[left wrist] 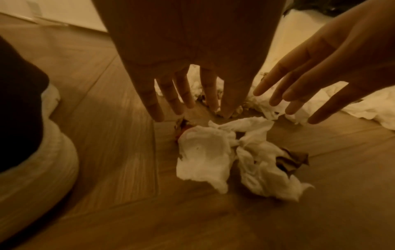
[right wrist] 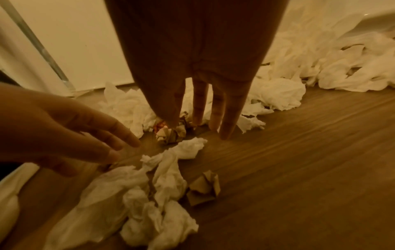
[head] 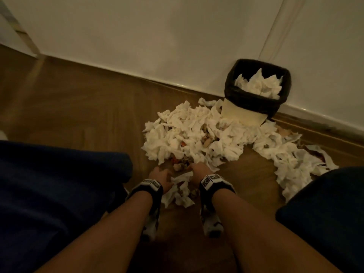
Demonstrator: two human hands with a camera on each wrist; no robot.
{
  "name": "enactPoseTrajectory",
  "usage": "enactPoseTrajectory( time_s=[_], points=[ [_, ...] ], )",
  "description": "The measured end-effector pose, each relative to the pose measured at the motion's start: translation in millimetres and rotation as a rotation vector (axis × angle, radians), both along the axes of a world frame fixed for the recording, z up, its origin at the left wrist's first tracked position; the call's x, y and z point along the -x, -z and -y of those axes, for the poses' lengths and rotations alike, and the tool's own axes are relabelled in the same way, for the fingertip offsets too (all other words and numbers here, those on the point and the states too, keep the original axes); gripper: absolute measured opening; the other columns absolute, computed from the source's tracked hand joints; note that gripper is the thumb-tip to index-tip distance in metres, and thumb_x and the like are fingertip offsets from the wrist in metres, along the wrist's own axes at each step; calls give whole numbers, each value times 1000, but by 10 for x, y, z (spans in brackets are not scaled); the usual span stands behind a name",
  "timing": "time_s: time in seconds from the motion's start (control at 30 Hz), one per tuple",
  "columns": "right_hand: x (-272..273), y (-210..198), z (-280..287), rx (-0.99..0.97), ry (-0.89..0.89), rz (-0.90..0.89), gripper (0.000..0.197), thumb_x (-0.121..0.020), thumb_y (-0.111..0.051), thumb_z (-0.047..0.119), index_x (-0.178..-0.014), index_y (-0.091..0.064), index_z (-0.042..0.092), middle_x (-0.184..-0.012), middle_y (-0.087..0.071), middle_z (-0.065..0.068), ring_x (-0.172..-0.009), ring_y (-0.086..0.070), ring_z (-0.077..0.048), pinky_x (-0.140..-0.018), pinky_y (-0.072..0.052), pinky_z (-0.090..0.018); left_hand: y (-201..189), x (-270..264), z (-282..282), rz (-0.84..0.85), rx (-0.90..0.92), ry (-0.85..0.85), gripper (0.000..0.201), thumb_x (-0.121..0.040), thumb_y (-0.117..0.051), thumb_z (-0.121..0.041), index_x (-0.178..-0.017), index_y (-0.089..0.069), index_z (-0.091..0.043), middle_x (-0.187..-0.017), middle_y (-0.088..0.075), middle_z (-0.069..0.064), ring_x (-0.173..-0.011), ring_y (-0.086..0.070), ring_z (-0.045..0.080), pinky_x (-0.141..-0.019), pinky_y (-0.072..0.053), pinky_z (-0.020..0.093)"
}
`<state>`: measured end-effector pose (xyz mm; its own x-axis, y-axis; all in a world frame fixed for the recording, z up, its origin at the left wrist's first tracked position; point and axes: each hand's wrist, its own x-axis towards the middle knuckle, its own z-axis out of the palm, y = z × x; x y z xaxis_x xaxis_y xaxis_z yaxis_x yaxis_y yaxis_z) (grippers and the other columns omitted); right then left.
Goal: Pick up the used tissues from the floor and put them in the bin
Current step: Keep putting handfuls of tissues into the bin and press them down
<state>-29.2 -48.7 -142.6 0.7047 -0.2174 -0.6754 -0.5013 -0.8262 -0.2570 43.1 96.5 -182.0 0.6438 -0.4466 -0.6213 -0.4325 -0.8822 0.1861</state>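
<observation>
Dozens of crumpled white tissues (head: 189,133) heaped on wood-grain floor (head: 78,99), soft and creased, mixed with brown paper scraps (right wrist: 204,187); more stuffed in black-lined bin (head: 256,103) against wall. Left hand (head: 160,177) and right hand (head: 199,168) lowered palm-down over a small clump (left wrist: 233,157), fingers (left wrist: 218,98) straight, spread, holding nothing.

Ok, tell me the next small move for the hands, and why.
Probably close both hands around the small tissue clump between them and lift it. The left hand and right hand are open, fingers straight, on either side of it and holding nothing. The bin already holds tissues, but the big pile remains on the floor.
</observation>
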Motion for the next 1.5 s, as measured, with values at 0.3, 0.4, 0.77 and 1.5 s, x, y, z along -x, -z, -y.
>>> enactPoseTrajectory(
  time_s=[0.3,0.4,0.77,1.5],
  points=[
    [-1,332,-150,-57,-152,-80,73,-89,-59,25,-148,-18,33,-153,-15,-8,-139,-16,-39,-113,-24,-49,168,191,-183,-28,44,-151,55,-91,-48,-46,-139,-35,-24,-139,-26,13,-126,-33,35,-101,-36,42],
    [39,429,-199,-34,-235,-130,84,-85,-63,25,-149,-10,32,-158,-3,-4,-144,-4,-34,-117,-16,-48,212,237,-204,-40,55,-176,59,-88,-49,-51,-139,-35,-26,-137,-24,11,-125,-29,35,-102,-33,42],
    [74,462,-225,25,-164,-100,76,-78,-72,14,-138,-30,35,-151,-1,-8,-137,-11,-44,-104,-35,-58,242,238,-194,-89,9,-119,64,-79,-66,-47,-131,-39,-20,-140,-15,14,-120,-40,39,-98,-41,40],
    [-39,416,-167,-36,345,0,25,-96,-44,16,-115,-55,4,-122,-56,-15,-112,-54,-32,-85,-44,-35,261,96,-88,30,133,-272,32,-94,-42,-9,-126,-43,-12,-123,-51,18,-115,-48,37,-91,-39,39]
  ],
)
